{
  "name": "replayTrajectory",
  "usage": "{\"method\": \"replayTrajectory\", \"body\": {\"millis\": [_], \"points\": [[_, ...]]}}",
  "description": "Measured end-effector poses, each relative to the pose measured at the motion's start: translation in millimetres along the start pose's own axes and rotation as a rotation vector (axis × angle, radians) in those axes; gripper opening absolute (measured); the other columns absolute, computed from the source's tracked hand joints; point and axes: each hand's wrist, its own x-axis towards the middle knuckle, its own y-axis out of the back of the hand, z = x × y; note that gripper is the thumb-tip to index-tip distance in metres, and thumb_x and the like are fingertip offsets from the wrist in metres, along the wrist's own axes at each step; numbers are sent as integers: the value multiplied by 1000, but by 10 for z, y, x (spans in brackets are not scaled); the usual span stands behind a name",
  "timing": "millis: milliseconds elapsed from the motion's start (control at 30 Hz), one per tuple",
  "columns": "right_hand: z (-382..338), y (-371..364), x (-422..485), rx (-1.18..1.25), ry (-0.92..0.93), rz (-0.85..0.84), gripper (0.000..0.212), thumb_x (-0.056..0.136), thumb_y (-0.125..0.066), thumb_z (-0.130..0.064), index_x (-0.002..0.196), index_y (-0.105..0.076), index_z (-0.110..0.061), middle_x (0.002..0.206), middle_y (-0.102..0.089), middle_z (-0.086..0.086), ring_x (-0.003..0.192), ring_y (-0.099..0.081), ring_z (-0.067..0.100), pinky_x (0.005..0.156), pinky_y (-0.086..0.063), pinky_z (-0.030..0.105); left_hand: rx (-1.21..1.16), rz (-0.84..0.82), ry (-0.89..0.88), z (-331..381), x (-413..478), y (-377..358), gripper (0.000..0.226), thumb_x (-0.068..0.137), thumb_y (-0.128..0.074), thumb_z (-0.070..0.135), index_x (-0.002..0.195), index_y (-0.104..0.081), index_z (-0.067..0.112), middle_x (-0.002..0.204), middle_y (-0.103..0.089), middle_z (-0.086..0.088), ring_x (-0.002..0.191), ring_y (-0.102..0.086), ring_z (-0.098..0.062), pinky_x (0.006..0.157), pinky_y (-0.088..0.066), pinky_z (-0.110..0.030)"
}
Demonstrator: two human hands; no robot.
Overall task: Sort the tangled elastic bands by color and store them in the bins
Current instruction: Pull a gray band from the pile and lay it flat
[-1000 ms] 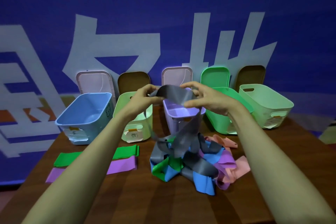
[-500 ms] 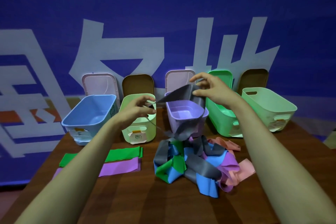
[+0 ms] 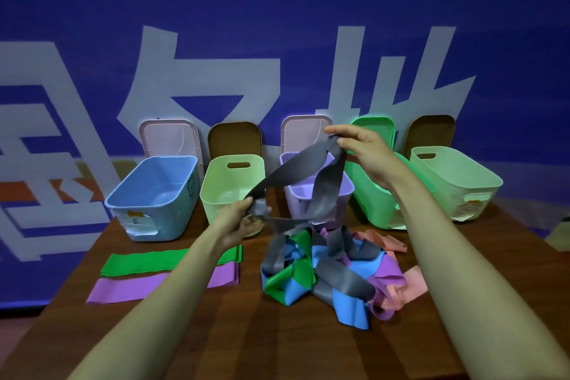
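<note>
While a purple band and a green band lie flattened side by side at the near left of the wooden table, set out, we judge, to keep sorted colours apart, we work the tangle at mid-table, a knot of blue, green, grey, purple and pink loops. Our left hand bunches one end of a grey band in curled fingers just above the heap, low, it seems, to steady the knot. Our right hand pinches the band's upper fold between thumb and fingertips, raised high so the strip draws taut; its lower length trails into the pile. Beyond, five open bins stand in a row: blue bin, pale green bin, purple bin, green bin and second pale green bin. Their lids lean against the blue banner, leaving the mouths free.
</note>
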Motion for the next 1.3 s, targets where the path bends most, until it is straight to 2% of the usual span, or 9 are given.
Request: {"method": "replayTrajectory", "body": {"millis": [67, 167, 267, 467, 633, 767, 933, 1067, 1300], "points": [[56, 20, -1, -23, -41, 47, 34, 93, -39, 4, 112, -63, -11, 100, -60, -2, 93, -52, 12, 82, -45, 26, -255, -61, 26, 66, -33, 30, 6, 91, -56, 9, 91, -61, 6, 71, -72, -8, 61, -70, -16, 61, -59, -31], [173, 35, 34, 0, -97, 129, 33, 93, -38, 5, 116, -61, -4, 102, -60, 6, 85, -54, 9, 76, -46, 21, -380, -191, 28, 172, -100, 42, 40, 49, -89, 2, 79, -64, 1, 58, -63, -4, 43, -58, -9, 44, -52, -18], [288, 30, 84, 33, -167, 238, 34, 92, -37, 7, 116, -60, -1, 101, -58, 9, 82, -52, 11, 71, -43, 21, -103, -93, 129, 211, -184, -4, 19, 82, -65, 24, 87, -60, 5, 45, -53, 1, 31, -45, -6, 31, -35, -10], [382, 59, 68, 121, -260, 291, 39, 86, -36, 10, 113, -62, -1, 86, -59, 5, 80, -52, 13, 85, -44, 31, 509, -222, 47, 84, -70, 147, 64, 60, -81, 50, 113, -61, 19, 116, -61, -14, 94, -60, -19, 79, -48, -32], [512, 126, 51, -52, -229, 269, 29, 80, -49, 14, 99, -65, -2, 93, -61, 13, 89, -54, 23, 79, -48, 32, 868, -316, -81, 95, -93, 143, 63, 64, -81, 6, 117, -51, 21, 121, -47, -4, 92, -56, -14, 65, -49, -14], [653, 164, 43, -262, -292, 231, 21, 79, -66, -3, 75, -55, -20, 91, -61, 12, 90, -63, 33, 86, -54, 46, 743, -19, -260, 63, 23, 126, 28, 78, -67, -4, 90, -50, 14, 98, -52, -9, 70, -54, -16, 57, -46, -22], [702, 211, 28, -377, -225, 240, 9, 82, -67, -19, 81, -58, -20, 104, -53, 12, 88, -54, 24, 84, -49, 38, 1082, -77, -206, 66, 55, 212, 16, 79, -69, 2, 95, -63, 2, 84, -62, -18, 75, -56, -25, 70, -47, -40], [646, 243, 14, -209, -199, 195, 10, 85, -66, -12, 91, -60, -7, 80, -61, 6, 81, -57, 21, 78, -50, 38, 930, -104, -204, 105, 4, 199, 17, 83, -65, -1, 99, -60, 3, 87, -64, -11, 74, -62, -19, 62, -55, -25], [641, 341, 70, -254, -95, 340, 24, 85, -66, -27, 90, -64, -4, 83, -63, 9, 77, -56, 18, 72, -47, 34, 528, 86, -265, 188, -16, 169, 22, 81, -69, 4, 92, -52, 12, 84, -65, -9, 68, -64, -15, 57, -55, -19]]}}
